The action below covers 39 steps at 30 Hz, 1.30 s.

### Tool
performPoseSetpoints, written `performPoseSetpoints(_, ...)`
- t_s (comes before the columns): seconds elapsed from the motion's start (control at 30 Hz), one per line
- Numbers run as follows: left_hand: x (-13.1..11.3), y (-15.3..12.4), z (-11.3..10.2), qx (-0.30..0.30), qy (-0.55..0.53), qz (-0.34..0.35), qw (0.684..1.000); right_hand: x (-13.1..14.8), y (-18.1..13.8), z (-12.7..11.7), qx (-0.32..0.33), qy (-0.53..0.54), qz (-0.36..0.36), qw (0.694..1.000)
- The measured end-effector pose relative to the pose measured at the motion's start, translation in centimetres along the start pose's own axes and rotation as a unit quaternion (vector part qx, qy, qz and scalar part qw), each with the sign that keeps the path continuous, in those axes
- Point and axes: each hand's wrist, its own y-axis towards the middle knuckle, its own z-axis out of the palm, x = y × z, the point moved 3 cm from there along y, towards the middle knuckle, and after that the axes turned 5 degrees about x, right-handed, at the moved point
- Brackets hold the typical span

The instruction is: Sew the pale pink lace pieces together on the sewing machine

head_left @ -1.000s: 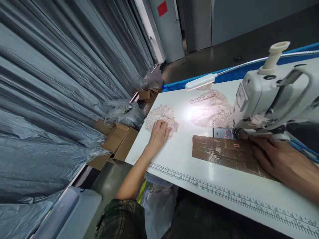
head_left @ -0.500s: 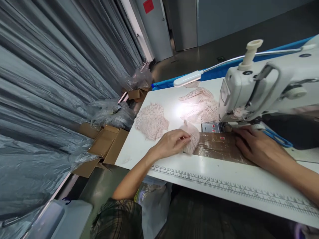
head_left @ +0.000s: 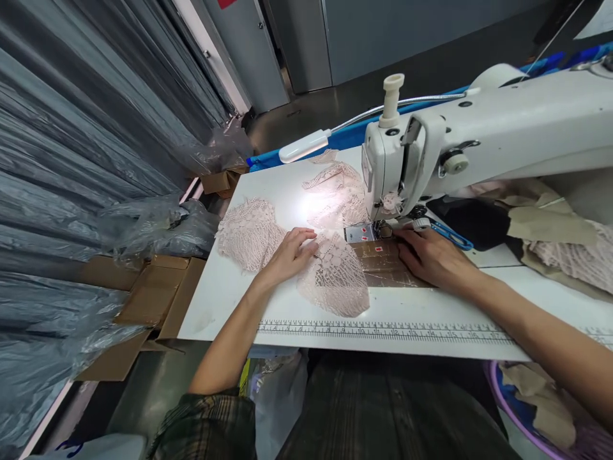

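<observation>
Pins the pink lace piece (head_left: 335, 284) flat under a spread left hand (head_left: 287, 253) — far corner just left of the presser foot (head_left: 382, 228), nearest the open right hand (head_left: 431, 259).

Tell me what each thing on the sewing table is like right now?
Lamp, switched on.
Lace piece, spread flat, left hand pressing it.
Right hand, open, flat beside the sewing machine.
Lace pile, lying flat.
Cardboard box, flaps open.

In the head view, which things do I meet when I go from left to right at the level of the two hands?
cardboard boxes → lace pile → left hand → lace piece → right hand
</observation>
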Motion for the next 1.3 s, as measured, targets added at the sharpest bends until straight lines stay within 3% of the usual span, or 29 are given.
performPoseSetpoints(0.07, -0.3, -0.4, -0.1, 0.027, 0.011, 0.008, 1.0, -0.1, 0.0, 0.0, -0.002, 0.015, 0.007, 1.0)
performPoseSetpoints(0.13, -0.5, -0.5, -0.3, 0.015, 0.044, -0.003, 0.999, -0.2, 0.0, -0.1, -0.007, 0.039, 0.011, 0.999)
performPoseSetpoints(0.27, -1.5, -0.2, -0.3, -0.08, 0.032, -0.03, 0.996, -0.3, 0.1, -1.0, -0.074, 0.162, 0.035, 0.983)
performPoseSetpoints(0.33, -3.1, -0.2, 0.1, -0.12, -0.02, 0.015, 0.992, -0.2, 0.4, -1.3, -0.047, 0.275, 0.078, 0.957)
performPoseSetpoints(0.4, -5.5, -0.6, 0.8, -0.125, -0.062, 0.114, 0.984, 0.4, 0.6, -1.2, 0.065, 0.428, 0.121, 0.893)
performPoseSetpoints(0.47, -8.4, -1.2, 1.8, -0.08, -0.079, 0.224, 0.968, 1.7, 0.6, -1.1, 0.203, 0.578, 0.139, 0.778)
performPoseSetpoints(0.53, -10.9, -2.0, 2.8, -0.006, -0.074, 0.307, 0.949, 3.0, 0.4, -1.5, 0.293, 0.667, 0.126, 0.674)
performPoseSetpoints(0.57, -11.7, -2.2, 3.1, 0.011, -0.074, 0.319, 0.945, 3.5, 0.3, -1.8, 0.319, 0.686, 0.109, 0.645)
performPoseSetpoints(0.6, -12.3, -2.4, 3.2, 0.022, -0.077, 0.32, 0.944, 3.9, 0.3, -2.1, 0.335, 0.692, 0.085, 0.634)
performPoseSetpoints(0.67, -12.6, -2.4, 2.9, 0.01, -0.096, 0.289, 0.952, 4.4, 0.1, -2.9, 0.342, 0.675, 0.028, 0.653)
performPoseSetpoints(0.77, -12.5, -2.4, 1.9, -0.014, -0.128, 0.222, 0.967, 4.9, -0.1, -3.9, 0.31, 0.618, -0.06, 0.72)
performPoseSetpoints(0.87, -12.5, -2.9, 0.9, -0.013, -0.178, 0.165, 0.97, 5.5, -0.6, -4.2, 0.298, 0.568, -0.098, 0.761)
performPoseSetpoints(0.93, -12.6, -3.6, 0.1, -0.008, -0.221, 0.132, 0.966, 5.8, -1.3, -4.0, 0.331, 0.56, -0.09, 0.754)
performPoseSetpoints(1.03, -12.5, -4.8, -1.3, -0.01, -0.254, 0.088, 0.963, 5.7, -2.4, -4.0, 0.398, 0.588, -0.069, 0.701)
performPoseSetpoints(1.1, -11.9, -5.2, -2.5, -0.041, -0.242, 0.071, 0.967, 5.0, -2.9, -4.0, 0.437, 0.607, -0.054, 0.662)
performPoseSetpoints(1.17, -10.7, -5.0, -3.4, -0.076, -0.203, 0.064, 0.974, 3.9, -2.7, -3.9, 0.447, 0.61, -0.037, 0.654)
performPoseSetpoints(1.23, -9.1, -3.9, -3.8, -0.092, -0.148, 0.065, 0.983, 2.5, -1.7, -3.5, 0.417, 0.576, -0.018, 0.703)
performPoseSetpoints(1.3, -7.5, -2.3, -3.6, -0.098, -0.059, 0.069, 0.991, 1.1, -0.3, -3.3, 0.359, 0.487, -0.003, 0.796)
